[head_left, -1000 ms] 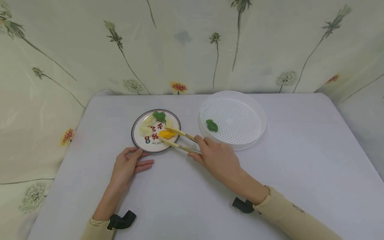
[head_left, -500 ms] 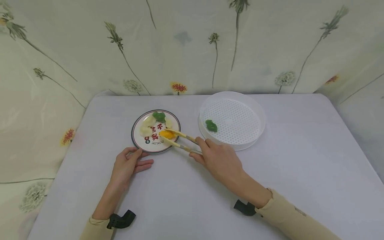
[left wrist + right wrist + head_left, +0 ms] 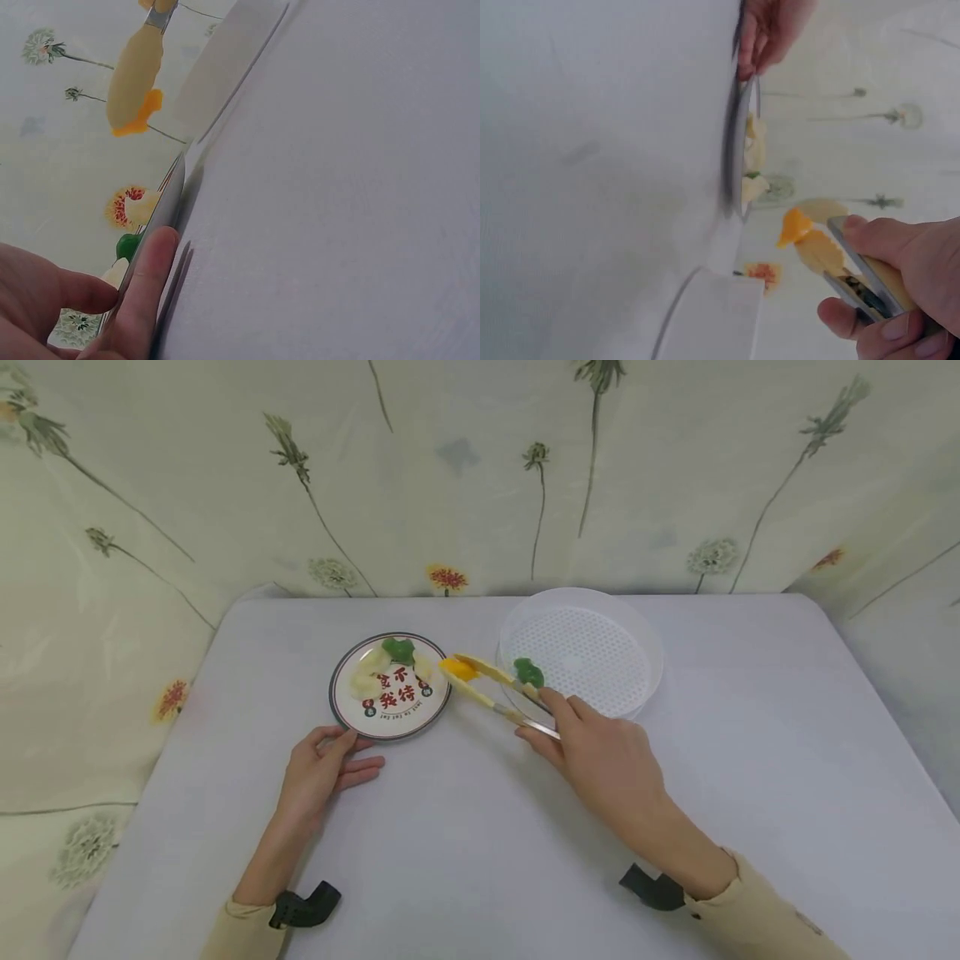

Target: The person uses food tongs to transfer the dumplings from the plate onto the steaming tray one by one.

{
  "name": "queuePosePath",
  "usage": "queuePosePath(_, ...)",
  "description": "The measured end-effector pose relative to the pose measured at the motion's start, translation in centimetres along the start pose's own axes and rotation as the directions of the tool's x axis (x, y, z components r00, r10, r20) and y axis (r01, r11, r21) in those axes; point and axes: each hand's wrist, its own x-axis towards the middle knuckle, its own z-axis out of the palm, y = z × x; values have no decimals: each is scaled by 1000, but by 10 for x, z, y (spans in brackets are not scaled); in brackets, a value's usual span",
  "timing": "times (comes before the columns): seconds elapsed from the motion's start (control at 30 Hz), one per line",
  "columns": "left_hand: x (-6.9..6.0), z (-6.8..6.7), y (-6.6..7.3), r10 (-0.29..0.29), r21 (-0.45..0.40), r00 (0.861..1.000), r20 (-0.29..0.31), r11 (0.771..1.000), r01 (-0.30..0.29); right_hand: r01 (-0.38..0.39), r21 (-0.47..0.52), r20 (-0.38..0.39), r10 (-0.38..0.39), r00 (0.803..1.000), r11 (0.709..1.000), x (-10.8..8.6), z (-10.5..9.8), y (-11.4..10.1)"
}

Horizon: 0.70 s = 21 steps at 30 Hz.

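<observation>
The small, lumpy orange-yellow piece (image 3: 459, 669) was in the middle of the head view, just left of centre, between the round white plate with a dark-banded rim (image 3: 416, 718) on its left and the round white perforated plastic tray (image 3: 592, 660) on its right. That gap was the relation that mattered: the piece overlapped the plate's right rim in that view, with the tray's left wall a little farther off. Both wrist views showed it raised clear of the plate and the tabletop (image 3: 450, 852).

From your right hand (image 3: 611, 768) it lay toward the upper left; from your left hand (image 3: 322, 768), toward the upper right. Neither hand was plainly nearer, but only the right reached it, through the cream-tipped metal tongs (image 3: 495, 673). Their long axis slanted from the piece down to the right, crossing the tray's lower left edge. You could not read the piece's own long axis, since the tips partly covered it.

Your right hand was wrapped round the tongs' handles, with the piece nipped at the far end. Your left hand pinched the plate's lower left rim between thumb and finger, well apart from the piece.
</observation>
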Motion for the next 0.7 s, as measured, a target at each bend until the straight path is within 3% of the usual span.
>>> queuePosePath(0.23,1,0,2,-5,-9,1000,-9,1000,5,-112,19,-22,113,993,993,-7,-12,32)
queuePosePath(0.5,-1,2,3,-16,-20,1000,-10,1000,16,-224,14,10,224,975,975,-19,-10,56)
queuePosePath(0.7,0,2,2,-18,-20,1000,-12,1000,18,-228,10,-19,228,974,974,-26,-6,67)
